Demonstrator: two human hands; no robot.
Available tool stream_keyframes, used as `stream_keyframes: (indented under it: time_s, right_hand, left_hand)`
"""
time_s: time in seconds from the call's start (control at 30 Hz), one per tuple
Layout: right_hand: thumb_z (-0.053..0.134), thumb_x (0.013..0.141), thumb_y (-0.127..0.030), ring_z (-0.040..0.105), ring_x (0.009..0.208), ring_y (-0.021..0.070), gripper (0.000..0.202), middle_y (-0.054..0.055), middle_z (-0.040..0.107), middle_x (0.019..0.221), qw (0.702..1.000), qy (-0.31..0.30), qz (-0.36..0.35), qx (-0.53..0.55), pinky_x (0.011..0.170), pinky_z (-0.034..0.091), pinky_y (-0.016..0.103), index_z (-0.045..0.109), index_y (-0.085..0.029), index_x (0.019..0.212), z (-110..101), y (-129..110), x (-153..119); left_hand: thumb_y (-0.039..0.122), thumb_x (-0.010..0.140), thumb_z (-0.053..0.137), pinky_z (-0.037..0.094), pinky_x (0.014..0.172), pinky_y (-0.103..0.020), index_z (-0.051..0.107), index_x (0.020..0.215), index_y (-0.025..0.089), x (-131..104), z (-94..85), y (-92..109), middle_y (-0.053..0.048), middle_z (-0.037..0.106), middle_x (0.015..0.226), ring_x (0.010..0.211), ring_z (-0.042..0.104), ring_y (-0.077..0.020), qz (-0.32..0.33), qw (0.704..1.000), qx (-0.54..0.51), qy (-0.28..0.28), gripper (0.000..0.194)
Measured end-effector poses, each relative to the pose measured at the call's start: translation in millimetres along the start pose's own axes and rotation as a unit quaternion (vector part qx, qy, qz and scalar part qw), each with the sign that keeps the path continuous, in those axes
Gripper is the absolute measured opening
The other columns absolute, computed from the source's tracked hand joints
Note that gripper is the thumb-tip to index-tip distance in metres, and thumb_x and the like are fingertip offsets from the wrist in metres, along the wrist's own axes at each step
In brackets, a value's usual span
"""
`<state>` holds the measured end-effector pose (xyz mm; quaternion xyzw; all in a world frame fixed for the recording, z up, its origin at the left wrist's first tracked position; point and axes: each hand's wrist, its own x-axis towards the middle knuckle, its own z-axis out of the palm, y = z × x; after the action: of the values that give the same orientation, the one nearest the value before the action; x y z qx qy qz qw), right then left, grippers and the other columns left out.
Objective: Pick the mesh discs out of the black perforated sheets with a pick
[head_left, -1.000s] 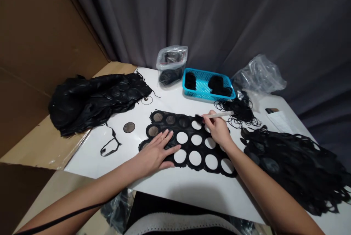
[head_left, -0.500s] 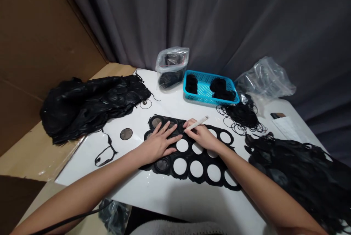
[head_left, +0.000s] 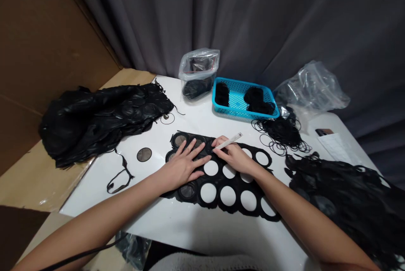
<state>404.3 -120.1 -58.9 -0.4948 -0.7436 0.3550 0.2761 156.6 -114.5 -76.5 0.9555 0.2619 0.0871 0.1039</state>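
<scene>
A black rubbery sheet (head_left: 218, 180) with rows of round holes lies flat on the white table. Some of its circles at the left end still hold dark mesh discs. My left hand (head_left: 186, 163) rests on that end, fingers spread and pressing down. In my right hand (head_left: 232, 156) is a slim white pen-shaped tool (head_left: 230, 140), pinched between the fingers and slanting up to the right. Its tip meets the sheet's upper row, just right of my left fingertips, and is hidden by my fingers. One loose dark mesh disc (head_left: 144, 154) lies to the left.
A heap of black sheets (head_left: 101, 121) sits at left, with a black scrap loop (head_left: 120, 178) below it. Behind are an open plastic bag (head_left: 199, 73) and a blue basket (head_left: 236, 108) with black rings. Loose thin rings (head_left: 281, 132) and black scrap sheets (head_left: 344, 199) lie right.
The view has shifted slightly. Both hands, the sheet and the white tool keep nearly the same positions relative to each other.
</scene>
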Motion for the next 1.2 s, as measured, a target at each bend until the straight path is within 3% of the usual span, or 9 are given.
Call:
stream_keyframes:
  time_s: [0.2,0.4,0.57,0.63,0.73,0.83,0.93,1.03,1.2]
  right_hand:
    - [0.048,0.097,-0.024,0.059,0.095,0.0213,0.012,0.006,0.059,0.102,0.998,0.014,-0.021,-0.053,0.091,0.047,0.039,0.055,-0.022,0.088,9.9,-2.9,-5.6]
    - [0.041,0.097,-0.017,0.056,0.104,0.0283,0.018,0.014,0.063,0.11,0.984,0.094,-0.04,-0.147,0.09,0.048,0.044,0.058,-0.021,0.096,33.1,-3.0,-14.3]
    - [0.045,0.098,-0.042,0.057,0.068,0.0217,0.028,0.003,0.06,0.071,0.956,0.254,0.124,-0.075,0.067,0.043,0.033,0.053,-0.023,0.08,-20.1,22.2,-7.2]
    - [0.048,0.095,-0.05,0.054,0.063,0.0197,0.034,0.0,0.056,0.065,0.945,0.289,0.145,-0.056,0.064,0.041,0.031,0.051,-0.022,0.075,-37.7,24.6,-3.0]
    - [0.047,0.095,-0.05,0.057,0.066,0.0196,0.034,0.001,0.059,0.069,0.963,0.249,0.099,-0.038,0.067,0.043,0.031,0.054,-0.021,0.078,-32.0,12.3,7.8]
    - [0.043,0.098,-0.038,0.062,0.08,0.0207,0.024,0.005,0.066,0.085,0.987,0.157,0.008,-0.031,0.077,0.046,0.033,0.057,-0.021,0.086,1.4,-7.1,21.7]
    - [0.042,0.098,-0.029,0.063,0.089,0.0204,0.018,0.006,0.067,0.094,0.995,0.069,-0.067,-0.023,0.084,0.046,0.033,0.055,-0.022,0.088,31.0,-18.7,31.8]
    - [0.045,0.097,-0.026,0.062,0.09,0.0201,0.015,0.006,0.065,0.095,0.997,0.015,-0.069,-0.017,0.085,0.045,0.033,0.055,-0.022,0.087,41.7,-20.0,35.7]
    - [0.049,0.095,-0.027,0.06,0.09,0.0201,0.011,0.005,0.063,0.097,0.999,-0.009,-0.036,-0.003,0.085,0.044,0.034,0.055,-0.021,0.089,39.4,-17.3,36.2]
  left_hand:
    - [0.043,0.096,0.06,0.023,0.117,-0.063,0.044,0.149,0.033,-0.7,0.4,0.0,-0.01,0.026,0.164,0.151,0.018,-0.0392,-0.004,1.0,-0.002,0.0,0.056]
    - [0.044,0.095,0.062,0.025,0.117,-0.062,0.046,0.147,0.035,-0.8,1.1,0.5,-0.01,0.018,0.166,0.151,0.014,-0.0417,-0.015,1.0,-0.004,0.012,0.056]
    - [0.046,0.095,0.061,0.027,0.115,-0.064,0.048,0.147,0.034,0.7,0.3,1.5,-0.013,0.025,0.163,0.149,0.017,-0.0446,-0.012,1.0,0.007,0.008,0.054]
    - [0.047,0.096,0.059,0.028,0.114,-0.063,0.047,0.147,0.033,-0.2,-0.9,0.9,-0.014,0.026,0.163,0.149,0.018,-0.0449,-0.005,1.0,0.007,0.01,0.054]
    - [0.05,0.095,0.06,0.031,0.114,-0.061,0.042,0.15,0.025,-6.2,-2.7,-2.6,-0.02,0.028,0.161,0.148,0.022,-0.0428,-0.011,0.999,0.017,0.025,0.064]
    - [0.048,0.095,0.061,0.033,0.116,-0.056,0.043,0.148,0.013,-18.3,-3.5,-8.2,-0.025,0.035,0.156,0.147,0.028,-0.0387,-0.032,0.998,0.038,0.041,0.066]
    - [0.046,0.096,0.059,0.035,0.116,-0.053,0.045,0.146,0.015,-31.2,-2.5,-12.1,-0.022,0.036,0.156,0.146,0.033,-0.0361,-0.039,0.997,0.043,0.043,0.06]
    - [0.047,0.096,0.058,0.034,0.116,-0.055,0.045,0.147,0.019,-38.5,0.9,-13.2,-0.019,0.034,0.158,0.147,0.03,-0.0366,-0.047,0.997,0.036,0.047,0.06]
    - [0.048,0.095,0.06,0.033,0.117,-0.056,0.046,0.148,0.022,-40.1,7.0,-13.7,-0.015,0.034,0.159,0.149,0.025,-0.0368,-0.055,0.996,0.024,0.061,0.06]
